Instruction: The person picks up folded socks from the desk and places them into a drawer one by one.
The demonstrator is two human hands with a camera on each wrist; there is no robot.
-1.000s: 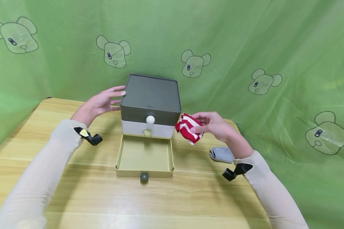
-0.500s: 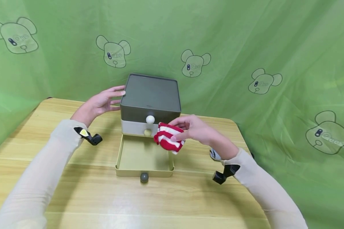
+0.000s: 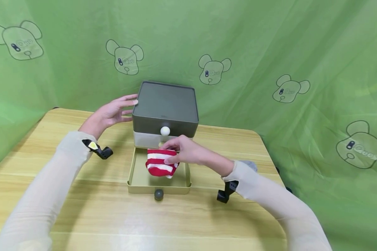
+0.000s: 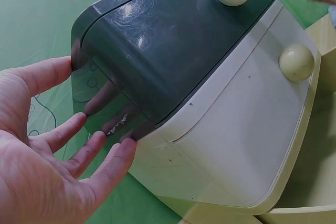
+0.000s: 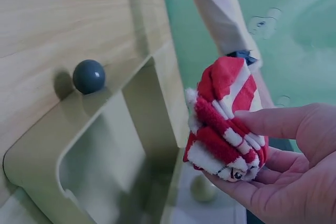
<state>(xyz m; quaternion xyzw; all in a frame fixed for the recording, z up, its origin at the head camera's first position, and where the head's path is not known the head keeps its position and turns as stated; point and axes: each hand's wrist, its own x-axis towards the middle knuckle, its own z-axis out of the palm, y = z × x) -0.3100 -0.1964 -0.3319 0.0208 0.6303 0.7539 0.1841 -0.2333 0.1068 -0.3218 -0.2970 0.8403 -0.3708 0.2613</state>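
Observation:
My right hand (image 3: 188, 150) pinches a folded red-and-white striped sock (image 3: 157, 162) between thumb and fingers. It is held above the pulled-out beige bottom drawer (image 3: 141, 190) of a small drawer unit (image 3: 165, 101). In the right wrist view the sock's rolled, fluffy layers (image 5: 220, 135) show under my thumb. My left hand (image 3: 113, 109) rests its spread, fairly straight fingertips against the left side of the unit's dark top section. The left wrist view shows these fingertips (image 4: 126, 146) touching the dark wall near the white middle section.
A grey folded sock (image 3: 250, 165) lies on the wooden table (image 3: 176, 223) at the right, partly hidden by my right arm. Round knobs stick out from the drawer fronts, including a white knob (image 3: 165, 131) and a dark knob (image 3: 158, 194). Behind hangs a green curtain (image 3: 251, 35).
My right hand has carried the striped sock leftward, from beside the unit to over the pulled-out drawer. My left hand has stayed against the unit's side.

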